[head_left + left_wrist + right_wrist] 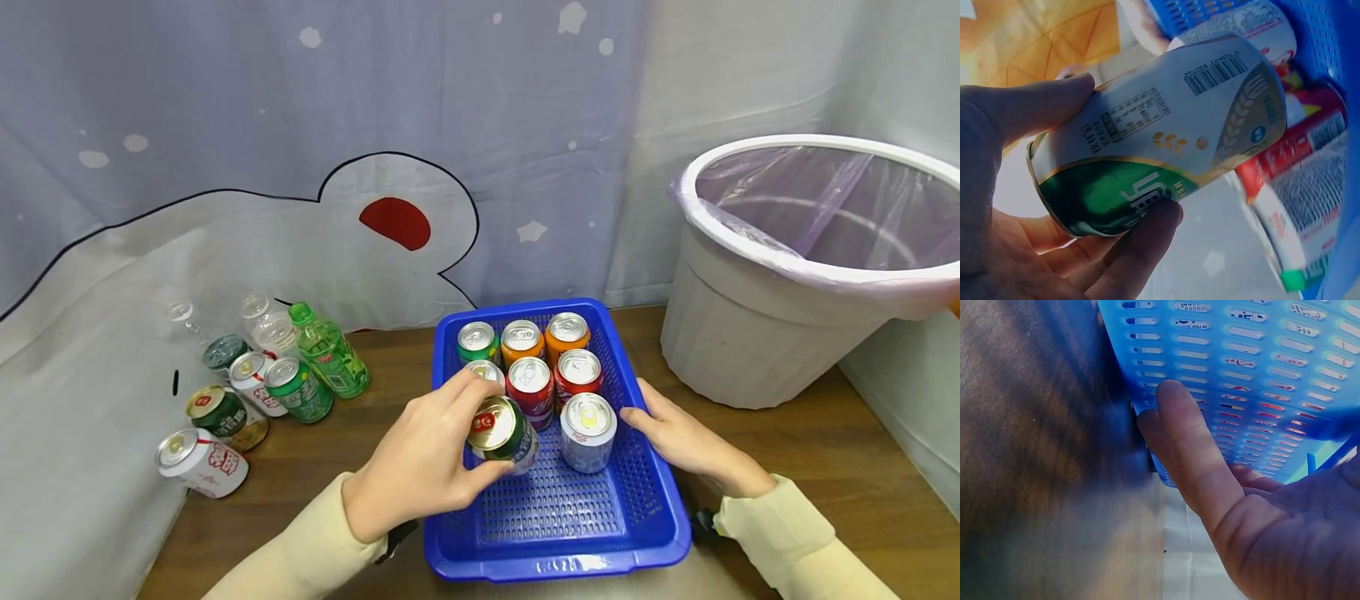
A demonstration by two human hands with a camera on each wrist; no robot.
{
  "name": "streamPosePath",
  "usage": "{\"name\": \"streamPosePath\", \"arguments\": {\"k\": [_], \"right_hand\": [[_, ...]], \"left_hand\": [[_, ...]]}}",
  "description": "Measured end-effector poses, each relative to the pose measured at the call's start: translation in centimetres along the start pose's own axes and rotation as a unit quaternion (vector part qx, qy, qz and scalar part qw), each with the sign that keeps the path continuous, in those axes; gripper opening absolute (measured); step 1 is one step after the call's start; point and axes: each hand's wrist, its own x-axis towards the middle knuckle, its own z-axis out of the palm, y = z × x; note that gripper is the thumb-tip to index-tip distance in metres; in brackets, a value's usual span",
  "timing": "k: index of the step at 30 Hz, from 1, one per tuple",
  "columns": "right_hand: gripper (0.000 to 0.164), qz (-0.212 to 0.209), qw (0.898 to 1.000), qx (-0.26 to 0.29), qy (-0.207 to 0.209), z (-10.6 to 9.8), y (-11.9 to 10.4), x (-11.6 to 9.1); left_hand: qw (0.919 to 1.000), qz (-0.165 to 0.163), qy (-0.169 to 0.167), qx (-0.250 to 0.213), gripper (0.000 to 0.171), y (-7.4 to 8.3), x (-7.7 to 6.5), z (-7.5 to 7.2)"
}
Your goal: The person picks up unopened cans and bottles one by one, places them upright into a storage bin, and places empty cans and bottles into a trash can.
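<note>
In the head view my left hand (431, 446) holds a green-and-white drink can (501, 433) with a gold top, inside the blue basket (558, 567). The left wrist view shows thumb and fingers around this tilted can (1160, 137), its barcode facing the camera. My right hand (686, 437) grips the basket's right side, thumb over the rim. Its fingers (1191, 437) lie against the slotted outer wall in the right wrist view. A white can (588, 442) stands right of the held can. Behind are red cans (530, 396), orange cans (566, 337) and a green can (477, 340).
On the table's left are white cans (206, 467), a green-and-gold can (228, 417), a green can (300, 392), a green bottle (330, 354) and clear bottles (270, 325). A white bin (738, 333) with a purple liner stands at right. A patterned curtain (300, 108) hangs behind.
</note>
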Motion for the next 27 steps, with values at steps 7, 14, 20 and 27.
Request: {"name": "streamPosePath", "arguments": {"k": [7, 14, 20, 27], "right_hand": [[0.052, -0.004, 1.000, -0.003, 0.002, -0.1, 0.1, 0.1], [0.053, -0.003, 1.000, -0.003, -0.001, -0.1, 0.2, 0.1], [0.052, 0.000, 1.000, 0.000, -0.003, -0.1, 0.1, 0.2], [0.051, 0.001, 1.000, 0.004, -0.002, -0.1, 0.2, 0.1]], "left_hand": [[0.9971, 0.039, -0.059, 0.026, 0.064, 0.5, 2.1, 1.6], [0.9879, 0.063, -0.123, 0.070, 0.063, 0.8, 4.0, 3.0], [0.9794, 0.088, -0.147, 0.107, 0.063, 0.9, 4.7, 4.2], [0.9706, 0.101, -0.162, 0.146, 0.065, 0.9, 5.0, 4.9]]}}
